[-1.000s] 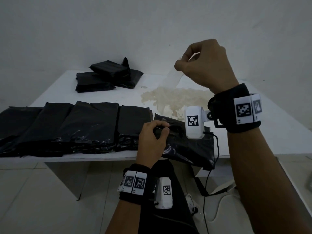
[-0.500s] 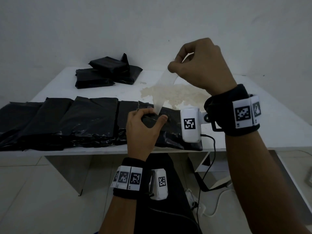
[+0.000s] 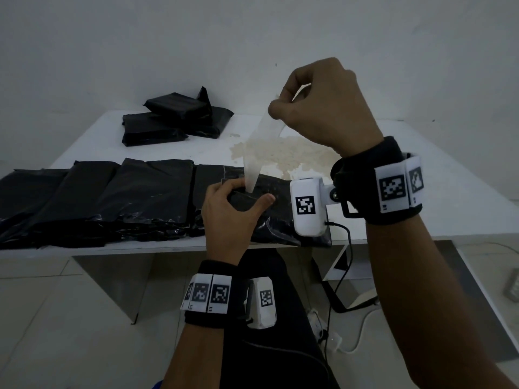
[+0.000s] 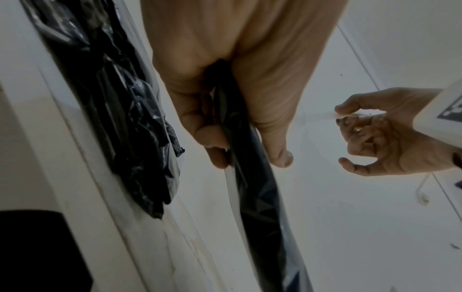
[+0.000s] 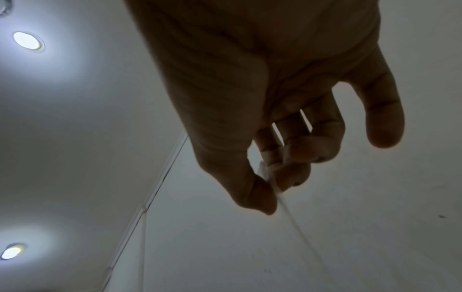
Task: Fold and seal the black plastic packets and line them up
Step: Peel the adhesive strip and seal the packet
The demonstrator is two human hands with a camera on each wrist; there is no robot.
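At the near edge of the white surface [image 3: 421,220], the left hand [image 3: 227,217] is gripping the black plastic packet [image 3: 275,220] that is being sealed, its fingers [image 4: 215,138] curled over the top fold and its thumb lying along the near side, so the packet is being held partly on the surface and partly overhanging the edge. Above and slightly to the far right, the right hand [image 3: 323,108] is pinching the upper end of a pale translucent strip [image 3: 258,153] between thumb and forefinger, as the right wrist view is confirming. The strip is running down and to the left from that pinch to the packet's flap, just beside the left fingers, so its long axis is slanting steeply between the two hands. It is probably the liner of the adhesive band; the pull would likely need to run along that line, up and away from the left hand, which is the nearer one to the flap and is anchoring it. To the left, a row of sealed packets [image 3: 112,197] is lying side by side along the near edge, and the held packet is sitting at its right end. Farther back, a small pile of black packets [image 3: 168,122] is waiting, and a brownish stain [image 3: 283,155] is marking the surface beneath the strip.
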